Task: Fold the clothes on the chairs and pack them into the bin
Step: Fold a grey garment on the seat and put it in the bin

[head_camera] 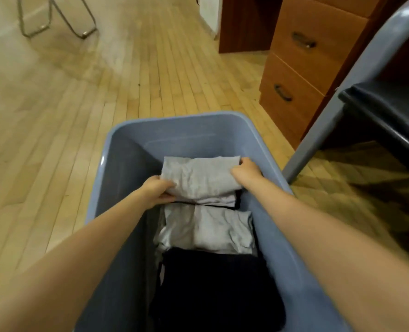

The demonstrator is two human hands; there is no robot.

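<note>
Both forearms reach forward and down from the lower corners into the blue bin (127, 149), converging toward its far end. Nearest in the bin lies a folded dark garment (213, 283), and beyond it a folded light grey one (213, 228). Farther in, the two hands hold a folded grey shirt (198, 178) level over the far part of the bin. The left hand (157, 189) grips the shirt's near left corner, fingers curled under, thumb on top. The right hand (245, 170) clamps the far right edge, fingers wrapped over it. To the right stands a grey chair (356, 87) with a black seat. Beyond it is a wooden drawer unit (299, 68) on the wood floor (79, 92).
</note>
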